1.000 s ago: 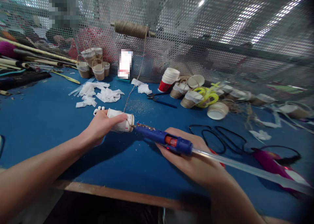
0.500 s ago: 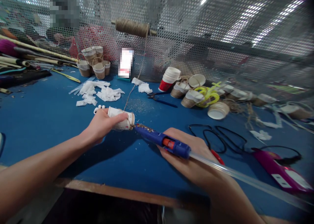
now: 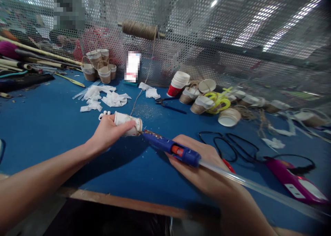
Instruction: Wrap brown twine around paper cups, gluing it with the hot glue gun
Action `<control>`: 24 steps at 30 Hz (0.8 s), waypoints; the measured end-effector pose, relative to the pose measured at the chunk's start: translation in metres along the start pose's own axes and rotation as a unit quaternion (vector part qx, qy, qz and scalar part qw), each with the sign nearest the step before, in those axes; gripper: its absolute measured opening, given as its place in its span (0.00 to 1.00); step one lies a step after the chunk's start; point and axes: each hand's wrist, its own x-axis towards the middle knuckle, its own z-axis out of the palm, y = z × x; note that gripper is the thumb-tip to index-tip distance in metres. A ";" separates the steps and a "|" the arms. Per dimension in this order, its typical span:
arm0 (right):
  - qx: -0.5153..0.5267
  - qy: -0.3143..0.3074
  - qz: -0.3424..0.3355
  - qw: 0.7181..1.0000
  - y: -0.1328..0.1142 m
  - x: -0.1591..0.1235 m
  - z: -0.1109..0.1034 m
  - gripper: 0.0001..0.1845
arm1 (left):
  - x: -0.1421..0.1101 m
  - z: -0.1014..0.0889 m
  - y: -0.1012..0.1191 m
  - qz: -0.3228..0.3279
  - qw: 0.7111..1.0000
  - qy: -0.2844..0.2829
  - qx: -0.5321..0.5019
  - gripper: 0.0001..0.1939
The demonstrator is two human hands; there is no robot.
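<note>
Here's the left hand [image 3: 104,131], closed round a small white paper cup [image 3: 121,119], thumb laid along the side facing up, other fingers mostly hidden behind. The cup lies on its side above the blue table [image 3: 59,119], what looks like its base end turned to the right hand [image 3: 204,170]. It should be feather-light, thin-walled and easily dented: a gentle pinch round the body looks right, clear of any hot glue at that end.

And across to the right hand, wrapped round the body of a blue glue gun [image 3: 159,141], fingers curled underneath; how far the trigger is squeezed, the view can't tell. The nozzle meets the cup's end or sits just beside it. The gun looks stiff and heavier than the cup, best held by its grip, well behind that likely hot tip. Out of the back runs a long clear glue stick [image 3: 232,175], probably bendy and apt to sway.

Outward now! Twine [image 3: 139,94], soft and rough by its look, runs from the cup up to a spool [image 3: 139,30] at the mesh screen [image 3: 186,19]. White scraps [image 3: 115,100] lie beyond the left hand, pliers [image 3: 173,108] past the cup, and stacked paper cups [image 3: 178,82] stand behind them, leaning, beside twine-wrapped cups [image 3: 200,105].
</note>
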 end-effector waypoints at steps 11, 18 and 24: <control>-0.021 0.029 0.016 0.999 0.000 0.001 -0.003 0.03 | -0.005 0.002 0.003 0.006 1.000 -0.014 0.013 0.06; 0.008 0.002 0.004 1.000 0.001 0.001 -0.003 0.04 | -0.003 0.001 0.001 0.016 1.000 0.008 0.018 0.06; -0.006 0.034 0.021 0.999 0.001 0.002 -0.003 0.04 | -0.004 0.001 0.001 0.017 1.000 -0.017 0.011 0.08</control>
